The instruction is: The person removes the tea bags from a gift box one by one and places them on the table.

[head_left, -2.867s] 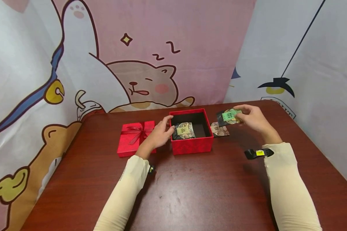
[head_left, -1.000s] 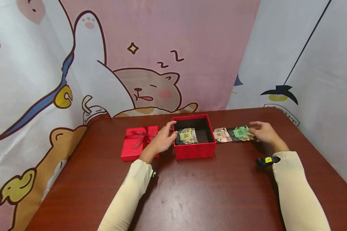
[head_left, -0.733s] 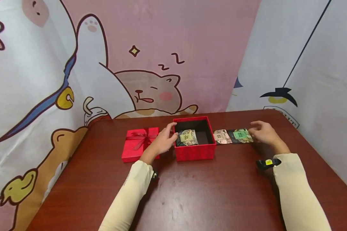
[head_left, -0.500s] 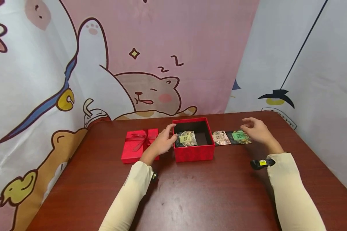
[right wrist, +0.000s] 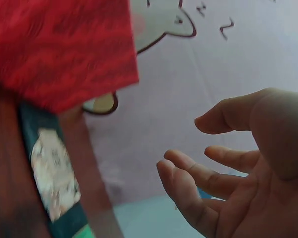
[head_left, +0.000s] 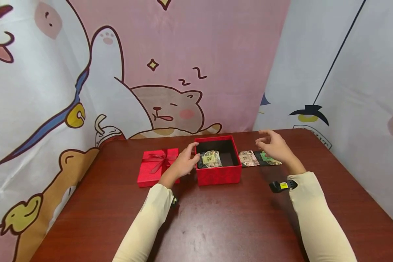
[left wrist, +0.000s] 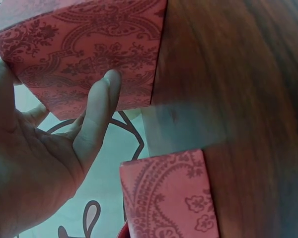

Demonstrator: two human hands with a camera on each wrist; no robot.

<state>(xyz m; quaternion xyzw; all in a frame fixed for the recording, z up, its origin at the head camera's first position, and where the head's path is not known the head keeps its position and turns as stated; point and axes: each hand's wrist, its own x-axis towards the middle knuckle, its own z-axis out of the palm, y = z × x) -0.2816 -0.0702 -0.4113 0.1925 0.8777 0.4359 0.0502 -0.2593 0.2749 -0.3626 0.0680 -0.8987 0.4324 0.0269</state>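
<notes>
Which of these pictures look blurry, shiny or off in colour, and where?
Head view: fairly sharp, with a pale sheen on the table near the bottom; left wrist view: the box looks faded pink; right wrist view: soft, print on the pale-labelled packet unreadable.

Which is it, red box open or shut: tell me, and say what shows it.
Open: in the head view, a packet shows inside the red box, and the ribboned lid lies apart.
</notes>
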